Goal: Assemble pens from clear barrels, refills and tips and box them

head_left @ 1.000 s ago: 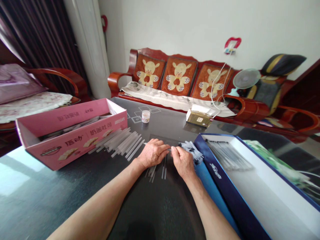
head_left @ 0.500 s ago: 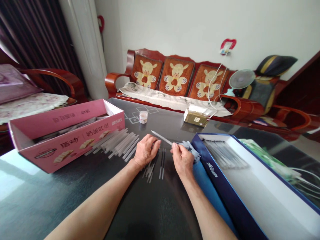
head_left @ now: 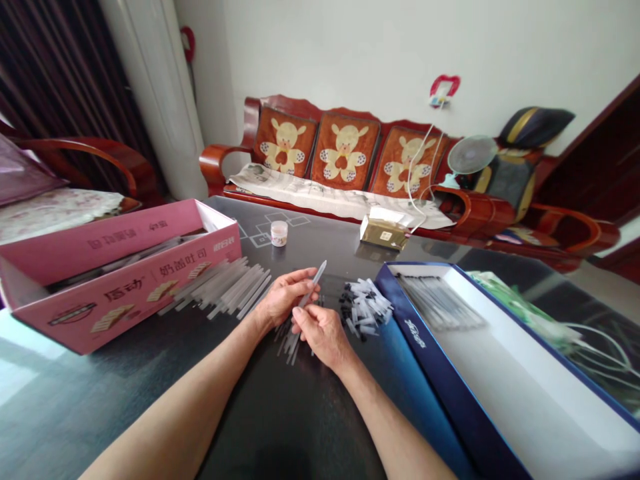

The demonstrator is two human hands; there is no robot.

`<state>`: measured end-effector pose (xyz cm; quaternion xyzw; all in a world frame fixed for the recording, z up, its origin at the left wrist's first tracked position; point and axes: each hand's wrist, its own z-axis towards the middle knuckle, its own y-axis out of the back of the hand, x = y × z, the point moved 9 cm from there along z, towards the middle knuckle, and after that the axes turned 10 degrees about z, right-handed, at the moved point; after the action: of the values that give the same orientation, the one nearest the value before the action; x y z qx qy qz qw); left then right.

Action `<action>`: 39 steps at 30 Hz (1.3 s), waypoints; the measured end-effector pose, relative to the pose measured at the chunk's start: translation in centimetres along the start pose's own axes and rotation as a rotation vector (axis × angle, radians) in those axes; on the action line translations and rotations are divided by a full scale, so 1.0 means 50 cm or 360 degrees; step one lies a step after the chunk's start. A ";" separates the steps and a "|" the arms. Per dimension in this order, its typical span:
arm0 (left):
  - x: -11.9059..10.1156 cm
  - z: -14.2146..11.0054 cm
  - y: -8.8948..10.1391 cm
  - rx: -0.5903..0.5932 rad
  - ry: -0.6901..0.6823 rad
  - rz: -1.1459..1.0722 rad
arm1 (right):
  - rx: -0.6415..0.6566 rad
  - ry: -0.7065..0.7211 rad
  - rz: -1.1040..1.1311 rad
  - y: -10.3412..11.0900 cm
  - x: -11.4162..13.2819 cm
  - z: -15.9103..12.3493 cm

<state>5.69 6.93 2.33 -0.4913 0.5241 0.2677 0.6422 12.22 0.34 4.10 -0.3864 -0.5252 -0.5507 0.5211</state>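
Note:
A slim, whitish translucent pen [head_left: 321,271] with a pointed tip slants up and away between my hands. My left hand [head_left: 281,300] has its thumb and fingers around the pen's upper part. Lower down, my right hand [head_left: 325,335] pinches the same pen near its other end. Beneath and between the hands lie several thin refills [head_left: 291,347], partly covered. A fan of clear, straight pen tubes [head_left: 235,288] lies to the left of my left hand. Right of my hands is a heap of small translucent caps [head_left: 369,307], mixed with black pieces.
A pink carton [head_left: 135,280] holding long thin pieces stands at left on the dark table [head_left: 280,427]. At right, a blue box [head_left: 505,373] has a row of pens [head_left: 440,303] inside. Farther back are a small jar [head_left: 279,235] and a tissue box [head_left: 384,230].
My right hand has drawn the pen out to the right, then swung it back left and tilted it tip-up. My left hand, apart from it half a second ago, now holds it too.

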 end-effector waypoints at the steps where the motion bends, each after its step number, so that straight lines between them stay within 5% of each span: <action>1: -0.002 0.000 0.000 -0.0003 0.0013 -0.0045 | 0.0010 -0.0004 0.0014 0.001 0.000 0.001; 4: -0.011 0.007 0.013 -0.0071 -0.0047 -0.0070 | -0.0038 0.0007 0.0027 0.029 0.002 0.009; 7: -0.020 0.016 0.035 -0.0188 -0.0194 0.0118 | -0.0359 0.0103 -0.0098 0.115 0.006 0.021; 11: -0.046 0.011 0.055 -0.0418 -0.0455 0.0929 | -0.0899 0.0232 -0.0516 0.251 0.003 0.017; 15: -0.088 -0.019 0.041 -0.0701 -0.0865 0.1785 | -0.1039 0.0311 -0.0798 0.306 -0.011 0.012; 21: -0.082 -0.037 0.005 -0.0631 -0.1102 0.2294 | -0.0838 0.0305 -0.1018 0.293 -0.009 0.016; 28: -0.077 -0.038 -0.003 -0.0550 -0.1096 0.2445 | -0.0349 -0.0184 -0.1275 0.246 0.003 0.009; 32: -0.075 -0.037 -0.006 -0.0541 -0.1124 0.2454 | -0.0173 -0.0248 -0.1383 0.213 0.014 -0.012; 39: -0.072 -0.038 -0.011 -0.0518 -0.1141 0.2463 | -0.0196 -0.0274 -0.1770 0.185 -0.001 -0.046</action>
<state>4.27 5.61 5.95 0.0314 0.4321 0.8395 0.3278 21.59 -1.02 5.37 -0.1247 -0.6574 -0.7383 0.0844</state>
